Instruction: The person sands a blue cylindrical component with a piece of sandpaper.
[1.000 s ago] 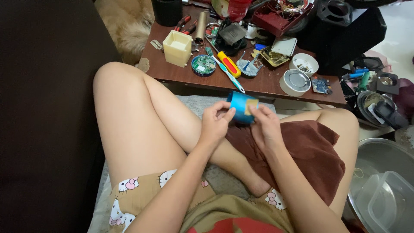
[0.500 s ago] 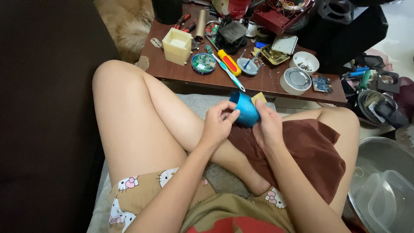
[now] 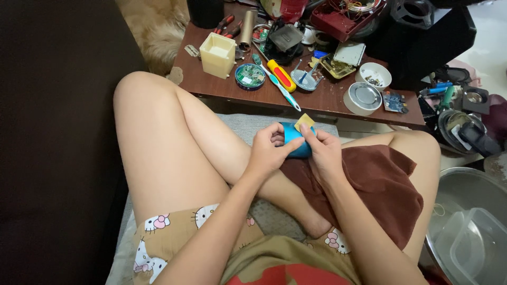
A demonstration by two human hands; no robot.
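Blue rounded casing sits between both hands over the lap, just above the brown cloth on the right thigh. Left hand wraps the casing's left side, thumb and fingers pressed onto it. Right hand pins a small tan sandpaper piece against the casing's top right edge, fingers pinched on it. Progress: looks like mid-rub, surface work underway; can't tell how much of the shell is finished, no clear worn patch visible. Low wooden table ahead is cluttered: cream square box, round green circuit board, red-and-yellow screwdriver, white round dish. Clear plastic container at lower right
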